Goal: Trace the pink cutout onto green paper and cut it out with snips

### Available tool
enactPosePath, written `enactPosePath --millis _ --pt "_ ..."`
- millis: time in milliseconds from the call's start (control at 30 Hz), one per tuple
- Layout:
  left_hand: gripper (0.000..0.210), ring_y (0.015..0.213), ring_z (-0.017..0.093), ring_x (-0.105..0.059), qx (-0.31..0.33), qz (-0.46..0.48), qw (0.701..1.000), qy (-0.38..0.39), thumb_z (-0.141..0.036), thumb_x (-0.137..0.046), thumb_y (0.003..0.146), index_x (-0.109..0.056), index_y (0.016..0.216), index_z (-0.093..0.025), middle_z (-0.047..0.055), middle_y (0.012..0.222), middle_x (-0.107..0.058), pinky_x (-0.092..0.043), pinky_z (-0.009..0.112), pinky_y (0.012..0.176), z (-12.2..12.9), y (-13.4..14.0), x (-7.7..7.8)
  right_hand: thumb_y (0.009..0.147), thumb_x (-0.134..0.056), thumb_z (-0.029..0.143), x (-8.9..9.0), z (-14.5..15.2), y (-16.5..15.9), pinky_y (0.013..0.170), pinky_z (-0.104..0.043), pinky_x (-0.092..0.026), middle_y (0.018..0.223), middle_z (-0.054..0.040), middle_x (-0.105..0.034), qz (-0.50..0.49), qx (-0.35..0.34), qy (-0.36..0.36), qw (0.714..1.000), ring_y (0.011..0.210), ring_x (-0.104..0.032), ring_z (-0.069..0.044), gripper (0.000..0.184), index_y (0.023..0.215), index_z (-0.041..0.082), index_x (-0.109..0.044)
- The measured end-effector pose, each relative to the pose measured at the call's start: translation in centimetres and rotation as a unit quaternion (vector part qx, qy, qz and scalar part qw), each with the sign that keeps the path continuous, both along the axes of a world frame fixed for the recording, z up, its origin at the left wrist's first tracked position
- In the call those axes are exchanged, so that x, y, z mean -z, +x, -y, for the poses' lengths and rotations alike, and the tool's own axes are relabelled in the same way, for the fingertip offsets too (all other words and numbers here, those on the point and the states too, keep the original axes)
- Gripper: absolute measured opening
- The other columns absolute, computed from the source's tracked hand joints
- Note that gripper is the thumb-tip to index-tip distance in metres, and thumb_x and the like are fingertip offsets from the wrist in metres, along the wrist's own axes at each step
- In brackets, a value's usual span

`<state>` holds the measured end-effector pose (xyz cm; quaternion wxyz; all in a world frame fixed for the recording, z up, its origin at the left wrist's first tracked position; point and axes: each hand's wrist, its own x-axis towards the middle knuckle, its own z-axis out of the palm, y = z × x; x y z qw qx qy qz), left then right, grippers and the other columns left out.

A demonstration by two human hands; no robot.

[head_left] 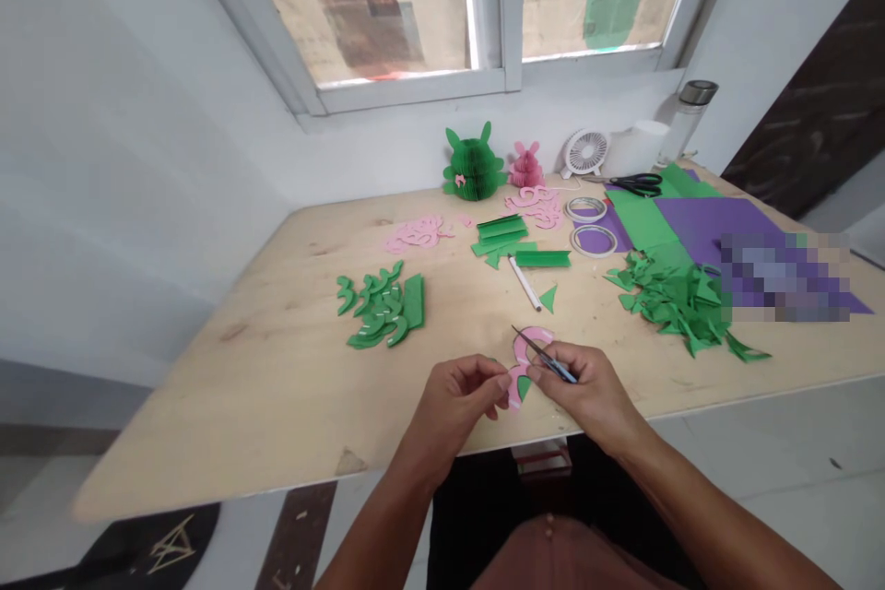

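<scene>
Near the table's front edge, my left hand [460, 396] pinches a curved pink paper cutout [520, 348] by its lower part, thumb against fingers. A bit of green paper [524, 387] shows behind the cutout. In my right hand [587, 387] is a small pair of scissors [554, 363], its pointed blades angled up and left across the pink cutout. The right fingertips also touch the cutout's edge. How the fingers sit on the scissor handles is partly hidden. A white pen [524, 284] and a green paper triangle [548, 299] lie just beyond my hands.
Green curved cutouts [377, 309] lie left, green scraps [681, 300] right. Pink cutouts [418, 234], folded green strips [502, 230] and tape rolls [593, 241] lie farther back. Behind stand a green paper figure [474, 171], a pink one [526, 168], a fan [586, 152] and a bottle [684, 124].
</scene>
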<state>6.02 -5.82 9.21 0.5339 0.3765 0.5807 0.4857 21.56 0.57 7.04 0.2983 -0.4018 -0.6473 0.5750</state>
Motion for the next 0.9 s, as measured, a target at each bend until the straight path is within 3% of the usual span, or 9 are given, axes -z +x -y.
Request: enactPosePath --millis 233,400,533,633,900 --pt "0.019 0.053 0.012 -0.052 0.000 -0.003 1.000 0.005 -0.031 -0.068 0.069 -0.068 0.061 -0.014 0.004 0.056 -0.063 -0.042 0.023 0.053 -0.6 0.3 -0.4 0.076 -0.060 0.037 -0.8 -0.5 -0.2 0.047 -0.023 -0.022 0.053 0.0063 -0.030 -0.011 0.004 -0.006 1.000 0.051 -0.027 -0.009 0.030 0.056 0.019 -0.047" --pt "0.015 0.051 0.011 -0.050 -0.076 0.014 0.997 0.027 -0.027 -0.070 0.068 -0.067 0.060 -0.015 0.001 0.055 -0.062 -0.041 0.022 0.052 -0.9 0.3 -0.2 0.077 -0.061 0.048 -0.8 -0.1 0.5 0.051 -0.024 -0.030 0.062 0.0026 -0.045 -0.047 0.043 -0.028 0.998 0.057 -0.038 -0.012 0.031 0.077 0.017 -0.063" --pt "0.013 0.051 0.010 -0.051 -0.141 0.048 0.988 0.043 -0.025 -0.070 0.067 -0.067 0.061 -0.014 0.001 0.054 -0.062 -0.042 0.021 0.052 -1.2 0.4 0.1 0.087 -0.046 0.055 0.4 1.2 1.6 0.046 -0.023 -0.018 0.054 0.0062 -0.028 -0.057 0.063 -0.052 0.995 0.049 -0.025 -0.011 0.043 0.084 0.016 -0.064" --pt "0.012 0.050 0.010 -0.051 -0.169 0.074 0.981 0.052 -0.024 -0.069 0.068 -0.067 0.062 -0.014 0.001 0.054 -0.062 -0.042 0.021 0.051 -1.5 0.5 0.2 0.087 -0.044 0.058 1.3 2.0 1.9 0.046 -0.024 -0.014 0.053 0.0072 -0.022 -0.014 0.048 -0.065 0.997 0.048 -0.021 -0.010 0.047 0.082 0.015 -0.065" --pt "0.015 0.054 0.012 -0.056 -0.189 0.122 0.973 0.047 -0.028 -0.069 0.069 -0.067 0.066 -0.013 0.003 0.057 -0.065 -0.046 0.022 0.052 -1.9 1.5 0.4 0.084 -0.046 0.062 2.0 2.8 0.7 0.047 -0.024 -0.018 0.055 0.0056 -0.025 0.003 0.062 -0.059 0.996 0.051 -0.025 -0.011 0.052 0.075 0.015 -0.066"
